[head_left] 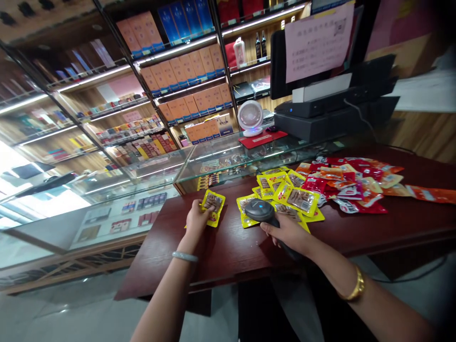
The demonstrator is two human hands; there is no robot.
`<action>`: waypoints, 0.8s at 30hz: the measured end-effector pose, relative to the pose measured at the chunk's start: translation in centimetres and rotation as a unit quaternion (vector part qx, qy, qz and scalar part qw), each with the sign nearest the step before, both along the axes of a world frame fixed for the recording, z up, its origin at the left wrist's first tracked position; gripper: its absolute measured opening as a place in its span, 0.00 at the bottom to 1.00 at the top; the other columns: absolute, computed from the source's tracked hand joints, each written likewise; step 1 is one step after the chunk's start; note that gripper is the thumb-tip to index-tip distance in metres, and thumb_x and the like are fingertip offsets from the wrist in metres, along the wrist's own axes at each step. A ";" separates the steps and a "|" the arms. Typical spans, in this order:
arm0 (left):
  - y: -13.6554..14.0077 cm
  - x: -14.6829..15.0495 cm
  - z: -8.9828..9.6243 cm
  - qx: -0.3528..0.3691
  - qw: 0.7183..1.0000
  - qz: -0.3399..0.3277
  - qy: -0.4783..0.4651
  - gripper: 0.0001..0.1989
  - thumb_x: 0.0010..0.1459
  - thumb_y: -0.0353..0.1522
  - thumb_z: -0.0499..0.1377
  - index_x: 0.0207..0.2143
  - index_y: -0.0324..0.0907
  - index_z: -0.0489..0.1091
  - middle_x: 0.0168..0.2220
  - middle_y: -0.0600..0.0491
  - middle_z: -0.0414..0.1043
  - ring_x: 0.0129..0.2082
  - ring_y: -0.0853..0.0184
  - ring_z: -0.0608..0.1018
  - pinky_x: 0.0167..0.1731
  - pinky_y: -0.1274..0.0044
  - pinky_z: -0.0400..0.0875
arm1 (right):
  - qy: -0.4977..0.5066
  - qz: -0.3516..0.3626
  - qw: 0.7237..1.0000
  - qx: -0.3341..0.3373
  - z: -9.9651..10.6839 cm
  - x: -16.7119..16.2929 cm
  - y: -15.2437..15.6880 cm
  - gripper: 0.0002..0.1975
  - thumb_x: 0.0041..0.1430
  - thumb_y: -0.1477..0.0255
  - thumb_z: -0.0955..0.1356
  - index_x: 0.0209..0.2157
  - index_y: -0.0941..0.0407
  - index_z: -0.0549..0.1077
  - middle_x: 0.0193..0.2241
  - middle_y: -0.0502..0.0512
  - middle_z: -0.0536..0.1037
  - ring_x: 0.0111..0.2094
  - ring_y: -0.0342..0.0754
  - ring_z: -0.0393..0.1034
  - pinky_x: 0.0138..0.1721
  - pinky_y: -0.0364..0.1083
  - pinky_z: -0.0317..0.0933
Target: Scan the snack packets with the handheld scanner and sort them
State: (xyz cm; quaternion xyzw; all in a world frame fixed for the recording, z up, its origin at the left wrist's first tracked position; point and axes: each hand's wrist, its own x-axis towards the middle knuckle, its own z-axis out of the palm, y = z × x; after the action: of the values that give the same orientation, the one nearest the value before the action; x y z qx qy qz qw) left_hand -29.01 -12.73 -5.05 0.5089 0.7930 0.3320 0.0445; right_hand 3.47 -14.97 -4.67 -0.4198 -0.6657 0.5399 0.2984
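While the left hand [197,217] pinches a yellow snack packet [216,201] left of centre, the right hand [287,232] grips a barcode scanner [257,210] near centre; judged best: packet flat, code squarely facing the scanner.

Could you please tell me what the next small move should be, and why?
Probably bring the scanner leftward to the yellow packet: the right hand grips the scanner, its head still apart from that packet, which the left hand holds away from the pile.
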 end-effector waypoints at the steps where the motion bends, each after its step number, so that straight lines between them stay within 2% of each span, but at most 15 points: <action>1: -0.1 0.6 -0.3 0.023 0.999 -0.022 -0.041 0.23 0.49 0.44 0.63 0.45 0.45 0.64 0.35 0.53 0.75 0.33 0.64 0.77 0.31 0.77 0.66 | 0.003 0.003 1.000 0.000 0.3 -0.1 0.0 0.14 0.59 0.58 0.68 0.37 0.56 0.68 0.13 0.44 0.69 0.15 0.43 0.65 0.18 0.40 0.59; 5: -0.4 3.0 -1.0 0.083 0.982 -0.089 -0.145 0.22 0.43 0.41 0.67 0.39 0.43 0.66 0.32 0.55 0.73 0.29 0.67 0.75 0.30 0.78 0.68 | 0.027 0.004 1.000 -0.005 0.9 -0.5 0.2 0.14 0.59 0.58 0.68 0.35 0.55 0.67 0.13 0.43 0.68 0.15 0.42 0.65 0.18 0.40 0.59; 9: -0.6 4.8 -1.2 0.085 0.974 -0.140 -0.156 0.19 0.45 0.39 0.66 0.38 0.43 0.66 0.31 0.55 0.73 0.29 0.67 0.75 0.30 0.77 0.69 | 0.054 0.007 0.998 -0.010 0.5 -0.4 0.7 0.16 0.60 0.56 0.67 0.32 0.55 0.65 0.14 0.43 0.68 0.15 0.42 0.65 0.17 0.40 0.59; 14: 0.7 7.6 -1.4 0.072 0.969 -0.141 -0.187 0.20 0.47 0.41 0.66 0.40 0.41 0.67 0.35 0.51 0.74 0.33 0.65 0.76 0.34 0.74 0.70 | 0.039 -0.013 0.999 -0.009 0.3 -0.1 0.8 0.19 0.59 0.53 0.67 0.31 0.55 0.64 0.13 0.43 0.68 0.14 0.42 0.64 0.17 0.40 0.59; 17: 1.8 8.9 -1.2 0.054 0.962 -0.179 -0.201 0.22 0.51 0.41 0.64 0.45 0.39 0.68 0.41 0.45 0.75 0.40 0.62 0.78 0.41 0.72 0.71 | 0.029 -0.024 0.999 -0.004 0.2 -0.2 0.7 0.19 0.58 0.53 0.67 0.33 0.55 0.66 0.13 0.43 0.68 0.14 0.42 0.65 0.17 0.40 0.59; 19: 2.1 8.5 -0.7 0.058 0.973 -0.181 -0.133 0.23 0.54 0.41 0.62 0.49 0.39 0.68 0.48 0.42 0.74 0.48 0.59 0.76 0.48 0.70 0.68 | 0.017 -0.022 1.000 -0.005 0.0 -0.2 0.6 0.18 0.58 0.53 0.67 0.34 0.55 0.67 0.13 0.43 0.69 0.14 0.43 0.65 0.17 0.41 0.59; 20: 2.0 7.7 -0.2 0.055 0.983 -0.160 -0.070 0.24 0.55 0.41 0.62 0.51 0.40 0.68 0.51 0.41 0.72 0.52 0.58 0.74 0.52 0.69 0.66 | 0.008 -0.020 1.000 -0.008 -0.2 -0.2 0.6 0.18 0.58 0.53 0.67 0.35 0.55 0.67 0.13 0.44 0.69 0.14 0.43 0.66 0.17 0.41 0.60; 22: 1.4 5.2 0.7 0.014 0.995 -0.076 0.070 0.26 0.56 0.43 0.61 0.54 0.39 0.67 0.54 0.39 0.70 0.56 0.53 0.70 0.56 0.65 0.61 | -0.005 -0.015 1.000 -0.012 -0.5 -0.1 0.6 0.18 0.58 0.53 0.67 0.35 0.55 0.67 0.13 0.44 0.69 0.14 0.43 0.66 0.17 0.41 0.61; 24: 0.6 2.1 1.3 -0.068 0.982 0.026 0.173 0.28 0.56 0.45 0.59 0.53 0.36 0.68 0.54 0.35 0.69 0.57 0.47 0.68 0.55 0.61 0.60 | -0.002 -0.013 1.000 -0.011 -0.8 0.1 0.6 0.19 0.57 0.52 0.68 0.34 0.55 0.67 0.15 0.44 0.70 0.15 0.43 0.66 0.17 0.41 0.61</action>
State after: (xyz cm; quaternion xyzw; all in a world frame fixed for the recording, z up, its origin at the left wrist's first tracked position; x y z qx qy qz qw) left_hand -26.92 -12.11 -3.74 0.5340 0.8221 0.1853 -0.0678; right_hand 3.57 -14.37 -5.47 -0.4324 -0.6551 0.5423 0.2997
